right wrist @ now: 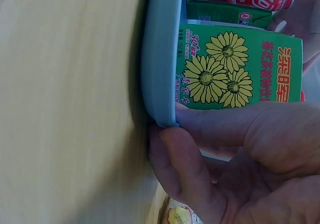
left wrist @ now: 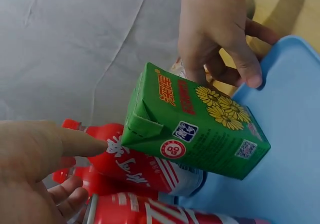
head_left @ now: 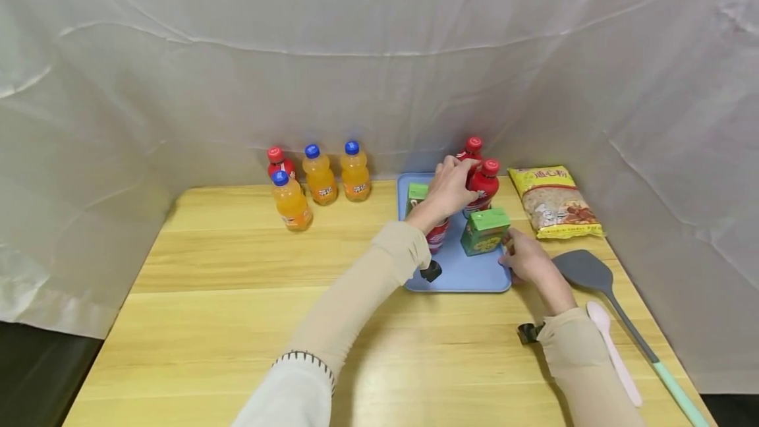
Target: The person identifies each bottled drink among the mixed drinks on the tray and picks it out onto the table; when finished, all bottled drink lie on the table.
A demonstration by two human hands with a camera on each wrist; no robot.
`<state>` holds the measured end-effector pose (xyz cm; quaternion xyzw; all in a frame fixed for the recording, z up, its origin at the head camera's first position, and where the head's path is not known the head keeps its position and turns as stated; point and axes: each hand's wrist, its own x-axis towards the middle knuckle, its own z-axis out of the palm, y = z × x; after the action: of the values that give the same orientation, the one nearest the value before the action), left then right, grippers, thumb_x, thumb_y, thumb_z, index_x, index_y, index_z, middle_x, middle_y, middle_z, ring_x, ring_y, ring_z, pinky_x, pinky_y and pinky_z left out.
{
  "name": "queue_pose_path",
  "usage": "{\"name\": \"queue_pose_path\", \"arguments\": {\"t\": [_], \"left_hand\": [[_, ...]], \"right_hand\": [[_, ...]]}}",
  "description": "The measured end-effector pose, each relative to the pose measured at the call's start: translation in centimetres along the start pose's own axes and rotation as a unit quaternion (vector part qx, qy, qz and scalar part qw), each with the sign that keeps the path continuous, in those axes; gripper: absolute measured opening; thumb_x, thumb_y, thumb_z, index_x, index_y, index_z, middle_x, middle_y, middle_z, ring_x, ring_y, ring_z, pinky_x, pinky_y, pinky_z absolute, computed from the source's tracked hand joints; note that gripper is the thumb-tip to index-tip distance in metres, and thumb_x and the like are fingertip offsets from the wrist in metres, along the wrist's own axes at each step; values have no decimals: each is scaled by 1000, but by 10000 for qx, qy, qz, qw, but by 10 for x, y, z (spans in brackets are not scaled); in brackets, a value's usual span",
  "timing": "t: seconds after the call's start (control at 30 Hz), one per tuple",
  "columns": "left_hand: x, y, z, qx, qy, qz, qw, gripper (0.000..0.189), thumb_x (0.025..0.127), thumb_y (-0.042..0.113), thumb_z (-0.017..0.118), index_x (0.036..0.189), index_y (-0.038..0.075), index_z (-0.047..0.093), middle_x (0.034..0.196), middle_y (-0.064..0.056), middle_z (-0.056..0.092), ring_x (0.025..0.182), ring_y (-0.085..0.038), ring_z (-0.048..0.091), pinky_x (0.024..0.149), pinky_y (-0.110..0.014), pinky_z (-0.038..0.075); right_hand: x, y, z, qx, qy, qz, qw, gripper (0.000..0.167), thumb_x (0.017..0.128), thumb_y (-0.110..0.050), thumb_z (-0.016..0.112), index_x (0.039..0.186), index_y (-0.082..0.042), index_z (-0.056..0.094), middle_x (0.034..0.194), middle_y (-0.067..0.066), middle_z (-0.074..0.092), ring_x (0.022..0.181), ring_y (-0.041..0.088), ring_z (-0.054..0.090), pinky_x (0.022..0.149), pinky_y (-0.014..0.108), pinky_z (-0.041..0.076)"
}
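Observation:
My left hand (head_left: 453,186) reaches over the blue tray (head_left: 468,272) to a red bottle (head_left: 483,190). Its straight thumb lies across the bottle's shoulder in the left wrist view, with the other fingers loosely bent beside it. A second red bottle (head_left: 472,147) stands just behind. At the tray's right front corner my right hand (head_left: 528,259) pinches the rim, thumb over the inside and fingers outside. Next to it a green drink carton (right wrist: 225,68) stands upright on the tray. A red can (head_left: 437,236) and another green carton (head_left: 417,194) are partly hidden by my left arm.
Three orange soda bottles (head_left: 321,176) with blue caps and a red-capped bottle (head_left: 280,162) stand at the back left. Right of the tray lie a yellow pasta bag (head_left: 557,203), a grey spatula (head_left: 587,270) and a pink spoon (head_left: 613,351). Grey cloth walls border the table.

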<state>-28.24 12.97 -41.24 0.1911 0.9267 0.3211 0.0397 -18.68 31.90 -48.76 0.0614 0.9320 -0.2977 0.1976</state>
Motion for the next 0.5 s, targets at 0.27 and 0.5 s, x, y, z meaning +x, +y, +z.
{"name": "queue_pose_path", "arguments": {"t": [0.27,0.5], "left_hand": [[13,8,11,585,167,5,9981,62,91,24,81,148,29,56,138,-3,48,125,-21,47,101,-34,51],[17,7,25,1225,274,-7,9921,68,86,33,87,146,26,56,139,-1,49,125,-22,45,103,-36,48]], "right_hand": [[1,2,2,115,11,24,9999,32,102,-3,62,129,5,46,110,28,61,78,25,64,58,32,57],[0,2,2,187,10,38,9998,31,103,-3,62,129,4,45,105,24,61,72,23,63,57,32,57]]}}
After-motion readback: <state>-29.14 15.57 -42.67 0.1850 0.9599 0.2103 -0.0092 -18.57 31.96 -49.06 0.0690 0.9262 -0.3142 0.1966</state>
